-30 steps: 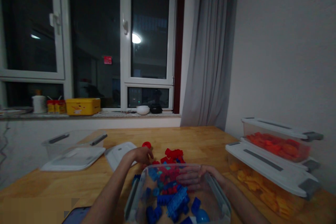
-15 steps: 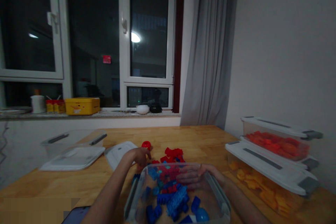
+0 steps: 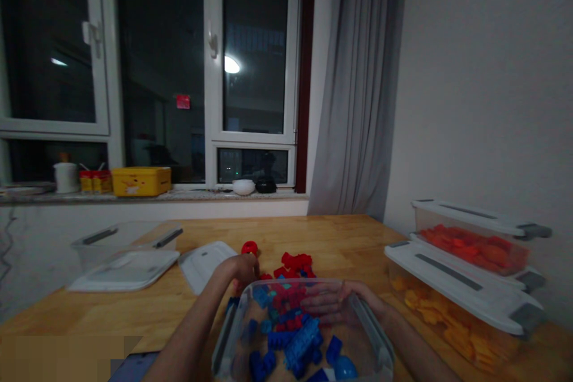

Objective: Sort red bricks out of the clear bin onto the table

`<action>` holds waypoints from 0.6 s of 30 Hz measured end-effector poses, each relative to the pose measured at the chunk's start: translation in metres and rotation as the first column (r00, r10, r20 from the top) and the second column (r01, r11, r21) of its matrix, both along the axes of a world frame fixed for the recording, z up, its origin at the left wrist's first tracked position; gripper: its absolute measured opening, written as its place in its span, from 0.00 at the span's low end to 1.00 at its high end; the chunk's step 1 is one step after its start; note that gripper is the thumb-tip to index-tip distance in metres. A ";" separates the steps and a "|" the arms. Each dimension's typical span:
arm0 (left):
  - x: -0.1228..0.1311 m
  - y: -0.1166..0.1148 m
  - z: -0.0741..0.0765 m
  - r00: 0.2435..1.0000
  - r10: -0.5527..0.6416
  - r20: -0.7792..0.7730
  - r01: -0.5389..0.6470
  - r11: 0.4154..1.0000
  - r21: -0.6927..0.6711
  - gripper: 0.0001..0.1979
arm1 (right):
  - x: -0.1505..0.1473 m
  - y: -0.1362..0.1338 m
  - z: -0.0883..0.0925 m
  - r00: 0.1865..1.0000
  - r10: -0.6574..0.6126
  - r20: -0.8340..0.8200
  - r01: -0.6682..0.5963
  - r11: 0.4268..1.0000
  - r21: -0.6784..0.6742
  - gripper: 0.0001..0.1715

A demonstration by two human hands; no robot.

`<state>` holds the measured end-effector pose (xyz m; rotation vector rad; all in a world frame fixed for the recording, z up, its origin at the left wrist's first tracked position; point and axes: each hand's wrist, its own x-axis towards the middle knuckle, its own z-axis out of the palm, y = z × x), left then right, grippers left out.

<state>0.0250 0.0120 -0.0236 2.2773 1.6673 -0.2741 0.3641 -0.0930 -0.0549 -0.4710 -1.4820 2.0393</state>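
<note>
A clear plastic storage box with grey side latches stands in front of me, with several blue building blocks inside. My right hand grips its far right corner, thumb over the rim and fingers straight along the far wall. Beyond the far left corner, my left hand reaches down with curled fingers. Its fingertips are partly hidden, so what they hold cannot be made out. A red ring-shaped piece lies just past that hand. Red blocks, with some blue ones among them, lie loose behind the box.
Two lidded boxes are stacked at right, one with red pieces, the lower with yellow pieces. To the left are an empty clear box and white lids. A dark flat device lies at the near left.
My left hand has dipped slightly and its fingers have drawn in closer together. The right hand and the storage box have stayed in place.
</note>
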 end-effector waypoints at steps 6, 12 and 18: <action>0.007 -0.009 0.015 1.000 -0.024 0.005 0.023 0.994 0.108 0.11 | 0.001 0.003 -0.003 0.999 0.017 -0.029 -0.017 1.000 -0.004 0.30; 0.018 -0.027 0.050 0.993 -0.077 0.091 0.044 0.947 0.319 0.13 | 0.001 0.007 -0.007 0.998 0.020 -0.063 -0.023 0.999 -0.045 0.27; 0.037 -0.065 0.098 0.952 -0.226 0.208 0.095 0.859 0.503 0.14 | 0.002 0.006 -0.008 0.997 -0.016 -0.073 0.010 0.997 -0.075 0.29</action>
